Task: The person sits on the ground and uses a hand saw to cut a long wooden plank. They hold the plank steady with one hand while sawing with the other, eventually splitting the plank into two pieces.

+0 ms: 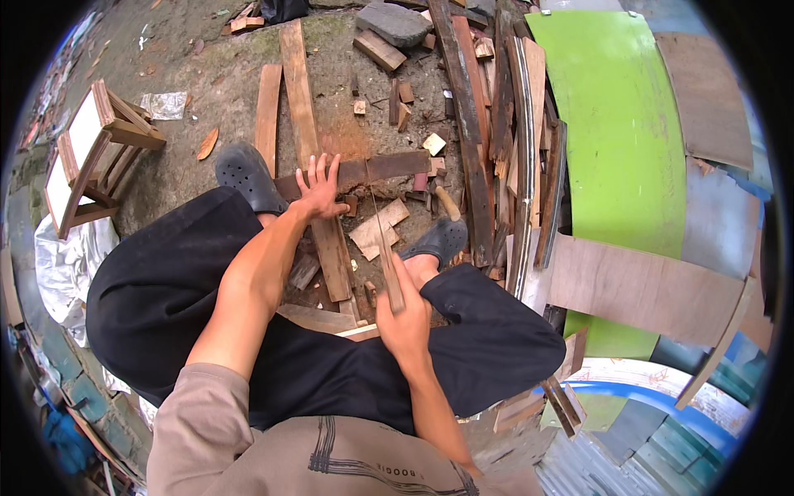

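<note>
My right hand [404, 322] is closed round the wooden handle of a handsaw [389, 271]. Its thin blade runs up and away from me, and its far end meets a dark wooden board [397, 165] lying crosswise. A narrow cut line shows in that board where the blade meets it. My left hand [318, 192] lies on the same board just left of the cut, fingers spread flat. Beneath the crosswise board runs a long brown plank [299, 91], pointing away from me.
Wood offcuts [379, 230] lie between my feet. Long strips [471, 124] are heaped on the right, beside a bright green panel [616, 124] and a plywood sheet [645, 285]. A grey stone block [395, 25] sits at the back. To the left stands a small wooden frame with white panels [87, 124].
</note>
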The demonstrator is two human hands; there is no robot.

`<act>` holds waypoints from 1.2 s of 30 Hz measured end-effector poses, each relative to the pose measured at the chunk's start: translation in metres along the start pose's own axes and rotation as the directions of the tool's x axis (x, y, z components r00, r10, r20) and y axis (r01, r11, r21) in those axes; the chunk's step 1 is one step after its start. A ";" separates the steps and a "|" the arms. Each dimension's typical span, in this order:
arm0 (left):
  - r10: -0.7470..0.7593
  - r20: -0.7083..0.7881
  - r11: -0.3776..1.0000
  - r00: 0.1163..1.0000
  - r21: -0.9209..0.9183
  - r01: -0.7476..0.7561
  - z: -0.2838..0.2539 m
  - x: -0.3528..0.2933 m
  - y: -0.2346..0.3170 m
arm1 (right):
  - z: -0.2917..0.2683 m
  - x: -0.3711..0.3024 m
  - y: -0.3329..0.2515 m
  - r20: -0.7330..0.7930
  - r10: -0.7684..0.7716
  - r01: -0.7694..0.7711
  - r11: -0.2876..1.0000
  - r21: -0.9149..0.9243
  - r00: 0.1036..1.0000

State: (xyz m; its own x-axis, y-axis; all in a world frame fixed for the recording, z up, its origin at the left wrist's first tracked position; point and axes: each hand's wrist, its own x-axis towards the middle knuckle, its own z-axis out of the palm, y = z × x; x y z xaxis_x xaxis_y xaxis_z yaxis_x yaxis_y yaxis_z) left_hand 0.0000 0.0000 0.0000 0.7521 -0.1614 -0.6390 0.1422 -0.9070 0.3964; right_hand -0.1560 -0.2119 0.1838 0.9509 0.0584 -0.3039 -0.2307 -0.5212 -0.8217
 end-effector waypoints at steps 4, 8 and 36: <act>0.009 -0.048 0.999 0.999 0.042 -0.007 -0.028 0.018 -0.008 | 0.030 0.082 -0.048 -0.091 -0.006 0.001 0.999 -0.054 0.996; -0.005 0.027 0.999 1.000 0.038 0.004 -0.007 0.008 -0.007 | 0.008 0.040 -0.054 -0.073 -0.029 0.028 0.999 -0.017 0.997; -0.008 0.060 0.998 0.998 0.055 0.005 -0.015 0.011 0.001 | 0.021 0.066 -0.025 -0.039 0.123 -0.121 0.992 0.046 0.992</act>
State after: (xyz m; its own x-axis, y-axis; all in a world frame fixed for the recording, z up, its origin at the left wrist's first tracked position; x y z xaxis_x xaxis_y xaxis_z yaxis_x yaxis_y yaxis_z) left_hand 0.0176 0.0029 0.0032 0.7107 -0.1774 -0.6808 0.1100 -0.9278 0.3565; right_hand -0.0916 -0.1776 0.1737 0.9227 -0.0394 -0.3835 -0.3532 -0.4848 -0.8001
